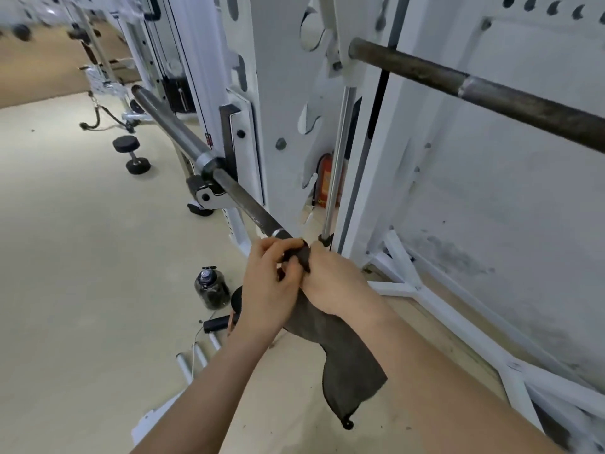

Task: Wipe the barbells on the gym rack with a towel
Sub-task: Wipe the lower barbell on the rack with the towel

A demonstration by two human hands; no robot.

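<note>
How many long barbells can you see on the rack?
2. The lower barbell rests on the rack's hook and runs to the hands, which hold a towel at it. The upper barbell crosses the top right. Others may be out of view.

Left hand: raised mid-frame, back toward the camera, fingers curled inward and pinched shut on dark fabric.
Right hand: pressed right up against the left, knuckles up, fingers folded under and clamped closed.
Left forearm: bare, reaching up from the bottom edge toward centre.
Right forearm: bare, angled in from the lower right corner.
Wrists: nearly straight, converging, hands touching.
</note>
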